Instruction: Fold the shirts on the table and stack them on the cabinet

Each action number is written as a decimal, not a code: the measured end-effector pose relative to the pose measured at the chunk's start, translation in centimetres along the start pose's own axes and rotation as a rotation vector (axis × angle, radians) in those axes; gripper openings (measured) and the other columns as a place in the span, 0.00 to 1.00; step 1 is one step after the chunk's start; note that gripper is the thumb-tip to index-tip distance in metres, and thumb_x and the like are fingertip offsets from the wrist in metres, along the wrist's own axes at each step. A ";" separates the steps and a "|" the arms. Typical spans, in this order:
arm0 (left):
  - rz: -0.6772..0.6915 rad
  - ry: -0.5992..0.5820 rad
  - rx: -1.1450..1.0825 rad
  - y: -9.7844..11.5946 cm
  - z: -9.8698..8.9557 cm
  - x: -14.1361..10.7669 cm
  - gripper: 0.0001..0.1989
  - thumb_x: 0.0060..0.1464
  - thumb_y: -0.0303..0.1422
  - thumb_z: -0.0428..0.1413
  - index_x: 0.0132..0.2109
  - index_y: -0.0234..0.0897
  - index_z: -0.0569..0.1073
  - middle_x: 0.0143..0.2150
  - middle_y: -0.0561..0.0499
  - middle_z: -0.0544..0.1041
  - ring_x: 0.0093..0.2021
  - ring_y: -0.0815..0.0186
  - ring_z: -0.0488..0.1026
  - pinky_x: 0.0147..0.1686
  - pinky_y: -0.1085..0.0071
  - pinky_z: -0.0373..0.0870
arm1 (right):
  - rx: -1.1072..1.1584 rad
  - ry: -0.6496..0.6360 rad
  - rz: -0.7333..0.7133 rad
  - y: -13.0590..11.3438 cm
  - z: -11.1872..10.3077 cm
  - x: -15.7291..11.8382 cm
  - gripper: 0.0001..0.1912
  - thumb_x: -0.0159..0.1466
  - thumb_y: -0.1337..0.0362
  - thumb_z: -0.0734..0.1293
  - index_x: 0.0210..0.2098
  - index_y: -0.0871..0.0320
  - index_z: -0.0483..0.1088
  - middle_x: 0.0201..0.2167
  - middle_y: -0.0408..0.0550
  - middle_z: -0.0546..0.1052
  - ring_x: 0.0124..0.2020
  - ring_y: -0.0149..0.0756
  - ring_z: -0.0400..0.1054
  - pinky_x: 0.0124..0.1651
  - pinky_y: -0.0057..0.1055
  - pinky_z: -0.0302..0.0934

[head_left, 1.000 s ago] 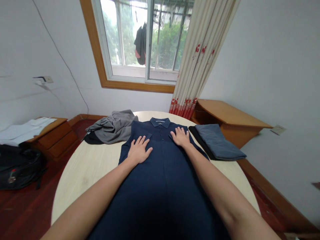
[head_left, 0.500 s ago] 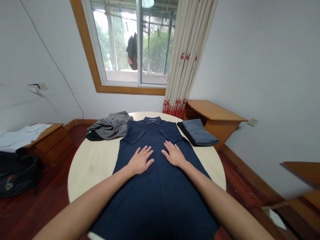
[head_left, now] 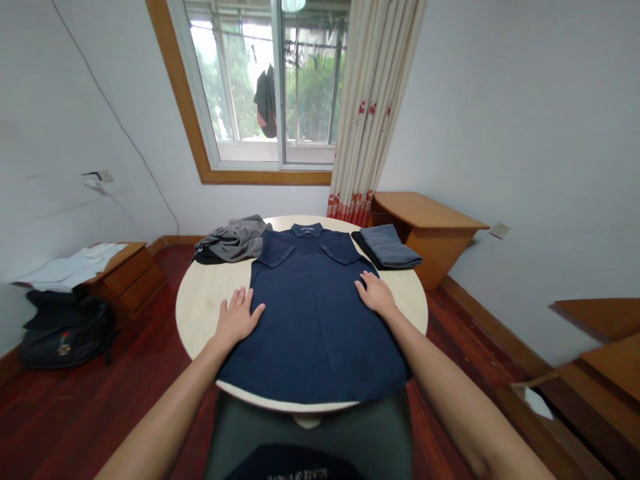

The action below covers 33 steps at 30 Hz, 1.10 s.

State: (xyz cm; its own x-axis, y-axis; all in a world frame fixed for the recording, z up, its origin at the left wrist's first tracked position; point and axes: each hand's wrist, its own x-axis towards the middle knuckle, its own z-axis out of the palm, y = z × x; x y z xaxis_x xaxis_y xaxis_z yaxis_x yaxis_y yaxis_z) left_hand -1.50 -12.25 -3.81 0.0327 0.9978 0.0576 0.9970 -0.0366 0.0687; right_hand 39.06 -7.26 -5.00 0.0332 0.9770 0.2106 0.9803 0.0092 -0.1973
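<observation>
A navy polo shirt (head_left: 313, 320) lies spread flat, front up, on a round pale table (head_left: 200, 293). Its collar points to the window side, and both short sleeves are folded inward over the chest. My left hand (head_left: 237, 317) rests open at the shirt's left edge, fingers spread, partly over the bare tabletop. On the opposite edge my right hand (head_left: 376, 293) lies flat with its fingers apart. Neither hand grips the cloth. The shirt's hem reaches the near rim of the table.
Crumpled grey clothing (head_left: 235, 240) with something black under it lies at the table's far left. A folded blue-grey garment (head_left: 390, 247) rests on a black one at the far right. A wooden desk (head_left: 425, 213) stands behind. On the floor at left sits a black bag (head_left: 65, 333).
My hands have moved apart, from the middle of the shirt out to its two side edges. The view has drawn back, so the hem and the table's near rim now show.
</observation>
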 end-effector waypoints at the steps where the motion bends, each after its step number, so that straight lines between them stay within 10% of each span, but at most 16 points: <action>1: -0.070 0.011 -0.006 0.0 0.1 -0.6 0.37 0.67 0.50 0.39 0.71 0.28 0.57 0.74 0.35 0.51 0.74 0.49 0.46 0.68 0.45 0.48 | 0.003 0.012 0.000 0.0 0.0 0.0 0.30 0.72 0.54 0.54 0.65 0.67 0.65 0.68 0.60 0.63 0.69 0.48 0.56 0.70 0.44 0.47; 11: -0.051 -0.003 -0.166 1.3 -1.4 -3.6 0.29 0.64 0.44 0.46 0.59 0.22 0.70 0.70 0.28 0.60 0.71 0.45 0.56 0.66 0.52 0.54 | 0.014 0.069 -0.028 0.5 0.2 0.1 0.27 0.71 0.55 0.57 0.61 0.67 0.70 0.65 0.60 0.67 0.67 0.48 0.60 0.69 0.40 0.51; 21: -0.024 -0.059 -0.768 -0.5 -5.2 -7.0 0.17 0.49 0.43 0.57 0.42 0.37 0.72 0.42 0.43 0.82 0.43 0.52 0.78 0.44 0.61 0.73 | 0.027 0.111 -0.042 0.6 0.4 0.1 0.25 0.70 0.57 0.59 0.58 0.65 0.72 0.63 0.60 0.70 0.64 0.48 0.64 0.67 0.41 0.54; 27: 0.198 -0.030 -0.771 5.1 -7.3 -7.3 0.16 0.54 0.37 0.54 0.48 0.35 0.73 0.47 0.42 0.81 0.46 0.53 0.78 0.48 0.61 0.72 | 0.029 0.120 -0.046 0.7 0.5 0.1 0.25 0.70 0.56 0.58 0.58 0.65 0.72 0.62 0.59 0.71 0.64 0.48 0.64 0.67 0.41 0.55; 33: 0.328 -0.132 -0.529 11.9 -5.5 -7.9 0.21 0.58 0.33 0.53 0.58 0.34 0.72 0.56 0.38 0.78 0.55 0.52 0.76 0.55 0.61 0.69 | 0.025 0.115 -0.033 0.8 0.6 0.1 0.25 0.70 0.56 0.59 0.58 0.65 0.72 0.63 0.58 0.70 0.65 0.47 0.63 0.68 0.40 0.54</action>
State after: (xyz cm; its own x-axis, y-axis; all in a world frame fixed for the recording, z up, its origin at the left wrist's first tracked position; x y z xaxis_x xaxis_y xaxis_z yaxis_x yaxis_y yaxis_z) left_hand 9.75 -20.92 2.02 0.3725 0.9272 0.0379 0.7651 -0.3300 0.5530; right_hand 39.72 -7.05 -5.70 0.0250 0.9451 0.3258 0.9762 0.0471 -0.2117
